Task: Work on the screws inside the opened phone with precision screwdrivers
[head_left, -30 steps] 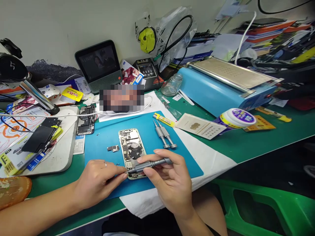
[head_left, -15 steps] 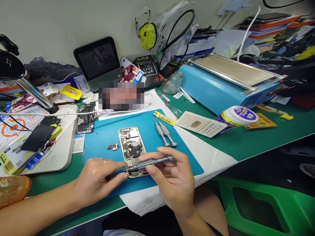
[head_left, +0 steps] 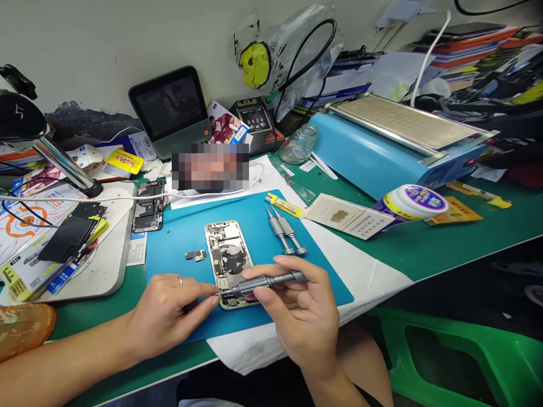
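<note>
A slim grey screwdriver (head_left: 263, 281) lies almost level in my right hand (head_left: 303, 314), whose fingers and thumb are wrapped round its handle. Its bit points left, and the thumb and index finger of my left hand (head_left: 173, 311) pinch at the tip. Whether a tiny screw sits there is hidden. Beneath the screwdriver lies an opened phone (head_left: 229, 249), its circuit parts bare and its lower end partly covered. It rests on a blue mat (head_left: 178, 226). To the phone's left is a small circuit board piece (head_left: 195, 255). Two more grey screwdrivers (head_left: 282, 229) lie beyond my right hand.
Another opened phone (head_left: 147, 206) lies at the mat's upper left. A white plate (head_left: 102, 280) bears boxes and a dark screen part. Behind are a tablet-like display (head_left: 169, 107), a glass jar (head_left: 298, 143) and a blue machine (head_left: 360, 147). A white tub (head_left: 413, 202) stands right.
My left index finger has drawn back from over the phone and closed with the thumb at the screwdriver tip. My right hand keeps its grip on the screwdriver. The view has shifted slightly.
</note>
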A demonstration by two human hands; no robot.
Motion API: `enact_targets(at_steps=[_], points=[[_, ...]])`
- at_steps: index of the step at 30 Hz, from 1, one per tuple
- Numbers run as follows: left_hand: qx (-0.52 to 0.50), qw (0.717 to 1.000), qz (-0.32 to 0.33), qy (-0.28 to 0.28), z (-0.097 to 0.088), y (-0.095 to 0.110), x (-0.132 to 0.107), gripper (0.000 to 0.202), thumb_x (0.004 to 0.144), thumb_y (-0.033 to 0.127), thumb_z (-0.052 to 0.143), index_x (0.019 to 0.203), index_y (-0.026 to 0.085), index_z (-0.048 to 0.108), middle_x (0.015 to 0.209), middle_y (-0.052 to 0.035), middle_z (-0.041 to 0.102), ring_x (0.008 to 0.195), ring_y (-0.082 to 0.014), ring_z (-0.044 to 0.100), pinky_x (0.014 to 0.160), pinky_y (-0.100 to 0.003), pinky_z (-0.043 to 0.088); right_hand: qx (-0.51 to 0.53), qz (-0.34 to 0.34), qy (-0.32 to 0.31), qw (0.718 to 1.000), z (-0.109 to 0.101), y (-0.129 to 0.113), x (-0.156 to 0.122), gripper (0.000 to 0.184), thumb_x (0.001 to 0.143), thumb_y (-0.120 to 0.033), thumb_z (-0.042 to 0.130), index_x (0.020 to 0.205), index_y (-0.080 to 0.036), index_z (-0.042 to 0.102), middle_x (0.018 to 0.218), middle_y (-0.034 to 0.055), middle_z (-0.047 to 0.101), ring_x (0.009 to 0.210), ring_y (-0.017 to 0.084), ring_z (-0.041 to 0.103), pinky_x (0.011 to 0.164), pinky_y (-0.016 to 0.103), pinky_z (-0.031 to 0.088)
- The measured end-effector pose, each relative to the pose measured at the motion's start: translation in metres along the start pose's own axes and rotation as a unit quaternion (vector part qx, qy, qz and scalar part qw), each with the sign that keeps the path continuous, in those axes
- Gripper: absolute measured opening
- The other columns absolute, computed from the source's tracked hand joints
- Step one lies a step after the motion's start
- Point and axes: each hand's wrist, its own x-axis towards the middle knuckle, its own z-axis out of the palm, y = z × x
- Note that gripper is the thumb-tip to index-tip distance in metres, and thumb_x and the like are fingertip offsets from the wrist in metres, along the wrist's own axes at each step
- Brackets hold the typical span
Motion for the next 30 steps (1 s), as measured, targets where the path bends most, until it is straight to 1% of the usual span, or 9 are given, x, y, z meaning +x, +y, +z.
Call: enact_targets(at_steps=[10, 17, 21, 27, 30], points=[[0.003, 1.0, 0.003, 0.0, 0.0004, -0.0003, -0.001, 0.019, 0.108, 0.027, 0.057, 0.104, 0.019, 0.074, 0.064, 0.0051, 0.066, 0.051, -0.0096, 0.057, 0.054, -0.025, 0.039, 0.0, -0.002, -0.004, 1.0, -0.0007, 0.0003, -0.0004, 0.04, 0.096, -0.014, 0.069, 0.128, -0.033, 0.054, 0.104, -0.0009, 0.081, 0.095, 0.015, 0.079, 0.079, 0.026, 0.068], [0.002, 1.0, -0.003, -0.001, 0.0002, -0.0004, -0.001, 0.019, 0.107, 0.027, 0.057, 0.104, 0.019, 0.074, 0.064, 0.0048, 0.066, 0.051, -0.0099, 0.058, 0.053, -0.025, 0.039, -0.006, 0.001, 0.0, 1.0, 0.0, 0.0004, -0.0006, 0.038, 0.096, -0.016, 0.069, 0.127, -0.031, 0.054, 0.102, 0.0006, 0.082, 0.094, 0.017, 0.08, 0.077, 0.029, 0.069], [0.005, 1.0, 0.0, 0.001, 0.0003, -0.0005, 0.0, 0.02, 0.108, 0.027, 0.057, 0.105, 0.018, 0.074, 0.064, 0.0045, 0.066, 0.051, -0.0099, 0.058, 0.052, -0.025, 0.039, -0.01, -0.003, -0.004, 1.0, -0.0003, 0.0009, -0.0004, 0.037, 0.097, -0.017, 0.069, 0.128, -0.031, 0.053, 0.102, 0.0014, 0.081, 0.093, 0.017, 0.08, 0.076, 0.029, 0.069], [0.005, 1.0, 0.014, -0.004, 0.0, 0.0003, 0.0006, 0.021, 0.108, 0.026, 0.055, 0.104, 0.017, 0.074, 0.065, 0.0038, 0.066, 0.052, -0.0102, 0.058, 0.053, -0.025, 0.039, -0.009, 0.0, -0.006, 1.0, -0.0008, 0.0015, -0.0015, 0.039, 0.097, -0.016, 0.069, 0.128, -0.033, 0.054, 0.104, -0.0004, 0.081, 0.096, 0.016, 0.079, 0.079, 0.027, 0.068], [0.006, 1.0, 0.01, -0.005, 0.0004, -0.0001, 0.0007, 0.02, 0.108, 0.025, 0.056, 0.105, 0.017, 0.074, 0.066, 0.0038, 0.067, 0.052, -0.0101, 0.058, 0.053, -0.025, 0.039, -0.011, -0.002, -0.006, 1.0, -0.0008, 0.0014, -0.0011, 0.039, 0.096, -0.016, 0.07, 0.128, -0.033, 0.054, 0.104, -0.0005, 0.081, 0.095, 0.016, 0.079, 0.077, 0.027, 0.068]])
